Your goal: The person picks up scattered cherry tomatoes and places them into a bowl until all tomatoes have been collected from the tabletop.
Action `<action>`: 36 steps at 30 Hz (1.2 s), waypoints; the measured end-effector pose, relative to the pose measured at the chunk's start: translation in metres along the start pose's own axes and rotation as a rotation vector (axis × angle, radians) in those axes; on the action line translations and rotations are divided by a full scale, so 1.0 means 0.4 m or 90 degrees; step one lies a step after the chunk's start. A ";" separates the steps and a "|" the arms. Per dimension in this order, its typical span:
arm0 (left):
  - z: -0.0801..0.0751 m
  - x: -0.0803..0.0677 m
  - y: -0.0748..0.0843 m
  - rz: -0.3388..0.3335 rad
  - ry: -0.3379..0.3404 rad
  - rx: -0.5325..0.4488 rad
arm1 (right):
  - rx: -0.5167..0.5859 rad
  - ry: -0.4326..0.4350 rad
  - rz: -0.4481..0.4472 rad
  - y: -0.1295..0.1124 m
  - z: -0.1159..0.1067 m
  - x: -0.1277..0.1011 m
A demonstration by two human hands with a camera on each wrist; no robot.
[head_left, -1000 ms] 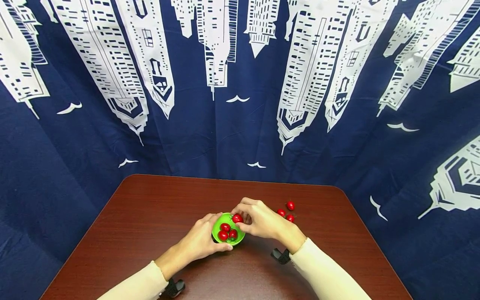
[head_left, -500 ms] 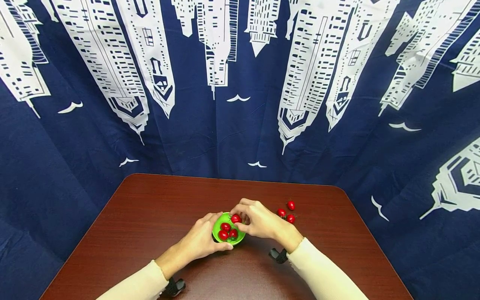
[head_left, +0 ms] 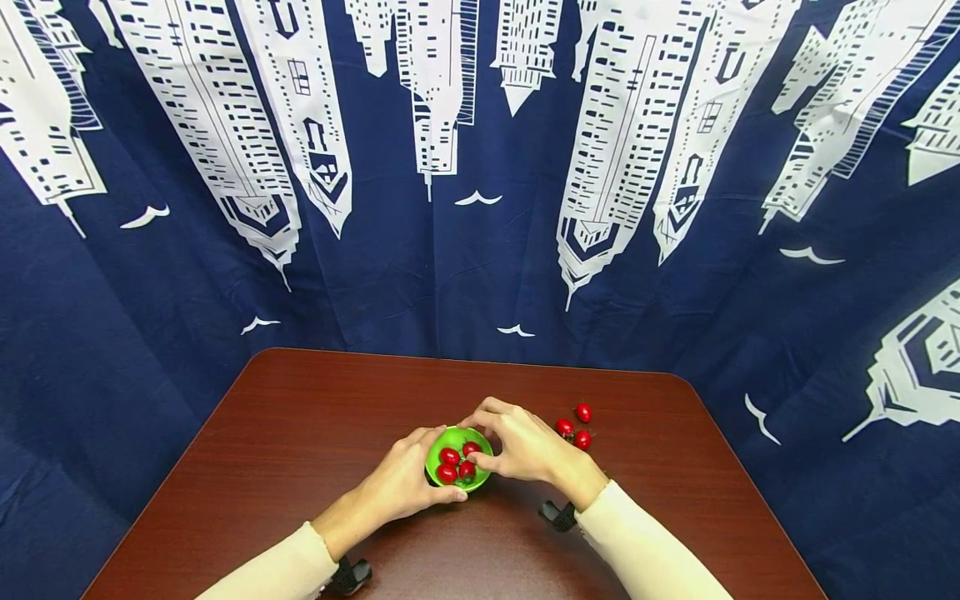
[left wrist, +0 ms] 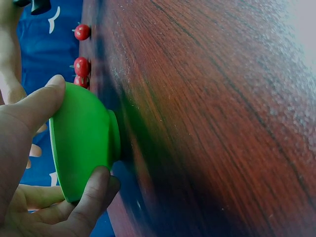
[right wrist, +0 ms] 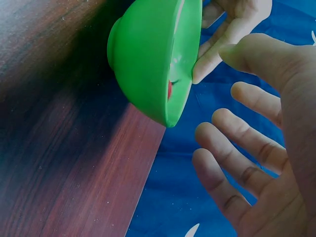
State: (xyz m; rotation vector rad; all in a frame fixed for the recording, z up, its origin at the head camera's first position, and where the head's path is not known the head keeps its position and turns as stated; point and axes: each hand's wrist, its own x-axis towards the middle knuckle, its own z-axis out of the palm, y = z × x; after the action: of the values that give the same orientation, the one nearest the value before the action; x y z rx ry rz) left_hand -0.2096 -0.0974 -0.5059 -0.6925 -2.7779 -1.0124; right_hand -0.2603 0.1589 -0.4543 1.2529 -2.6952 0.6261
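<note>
A green bowl (head_left: 454,437) stands on the table with several cherry tomatoes (head_left: 449,457) inside. My left hand (head_left: 408,477) grips the bowl from the left; in the left wrist view the thumb presses one side of the green bowl (left wrist: 81,143) near the rim and fingers support the opposite side. Over the right part of the bowl is my right hand (head_left: 525,446), holding nothing, and one cherry tomato (head_left: 472,448) lies in the bowl just beneath it. The right wrist view has the right hand's fingers (right wrist: 247,133) spread apart, off the bowl's rim.
Three more cherry tomatoes (head_left: 565,427) lie on the brown wooden table (head_left: 337,400) to the right of the bowl, beyond the right wrist. Behind the table hangs a dark blue cloth (head_left: 390,275) printed with white buildings.
The right hand has let go of a cherry tomato, which has dropped into the bowl, and its fingers have spread. The left hand keeps its grip on the bowl.
</note>
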 end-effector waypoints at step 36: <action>0.002 0.001 0.006 -0.020 0.001 -0.011 | -0.073 0.083 0.037 0.075 -0.030 -0.140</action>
State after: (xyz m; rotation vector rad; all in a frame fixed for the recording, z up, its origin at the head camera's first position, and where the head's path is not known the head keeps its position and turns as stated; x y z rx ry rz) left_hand -0.2087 -0.0954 -0.5050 -0.6511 -2.7902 -1.0439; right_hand -0.2469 0.2208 -0.4675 1.0718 -2.6264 0.5311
